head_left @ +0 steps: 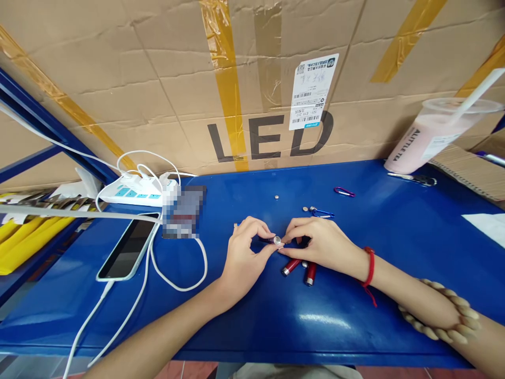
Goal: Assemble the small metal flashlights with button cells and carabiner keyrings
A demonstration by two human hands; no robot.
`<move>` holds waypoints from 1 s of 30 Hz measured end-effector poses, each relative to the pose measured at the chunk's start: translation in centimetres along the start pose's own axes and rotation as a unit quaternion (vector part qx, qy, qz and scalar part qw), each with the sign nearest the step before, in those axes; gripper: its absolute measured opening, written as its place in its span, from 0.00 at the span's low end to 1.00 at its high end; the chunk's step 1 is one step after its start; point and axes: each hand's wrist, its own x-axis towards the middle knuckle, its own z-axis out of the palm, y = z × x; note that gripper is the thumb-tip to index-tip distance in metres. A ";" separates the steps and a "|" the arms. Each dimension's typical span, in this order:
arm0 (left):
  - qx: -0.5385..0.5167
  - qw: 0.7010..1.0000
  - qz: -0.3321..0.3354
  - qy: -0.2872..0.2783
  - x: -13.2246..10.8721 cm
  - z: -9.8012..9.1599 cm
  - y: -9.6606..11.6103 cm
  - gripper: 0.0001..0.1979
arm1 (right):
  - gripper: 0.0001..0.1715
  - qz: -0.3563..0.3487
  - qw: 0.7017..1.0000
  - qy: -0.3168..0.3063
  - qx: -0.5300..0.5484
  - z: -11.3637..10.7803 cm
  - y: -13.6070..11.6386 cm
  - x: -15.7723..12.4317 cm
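Note:
My left hand (246, 252) is closed, with thumb and fingers pinching a short metal tube (277, 240) like a mini flashlight body. Its round silver end faces up toward me. My right hand (323, 245) has its thumb and forefinger brought together at the tube's right side; anything small between them is hidden. Under the right hand lie a red tube (291, 267) and a second red tube (310, 274), both silver-ended, with a small silver piece (304, 264) between them. Beyond the hands are a blue carabiner (323, 213), a button cell (305, 209) and another cell (276, 197).
A purple carabiner (344, 192) lies farther back. At the back right stand a pink drink cup (420, 139) and keys (428, 180). Leftward are a phone (128, 250), white cables (203, 263) and a power strip (132, 192). A large carton (158, 79) walls off the back.

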 end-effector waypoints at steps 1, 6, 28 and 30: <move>0.000 1.000 0.000 0.002 0.0 0.0 0.0 0.13 | 0.06 -0.003 1.000 -0.004 0.003 0.0 0.0 0.0; 0.006 1.000 0.005 0.013 0.0 -0.1 -0.1 0.08 | 0.05 0.003 1.000 0.006 -0.022 0.1 0.2 0.1; -0.009 0.999 0.039 0.004 0.1 -0.1 -0.1 0.06 | 0.07 -0.242 0.945 0.220 -0.022 -0.3 -0.5 -0.7; -0.005 0.999 0.034 0.001 0.0 -0.1 -0.2 0.06 | 0.09 -0.253 0.939 0.224 -0.068 -0.3 -0.4 -0.8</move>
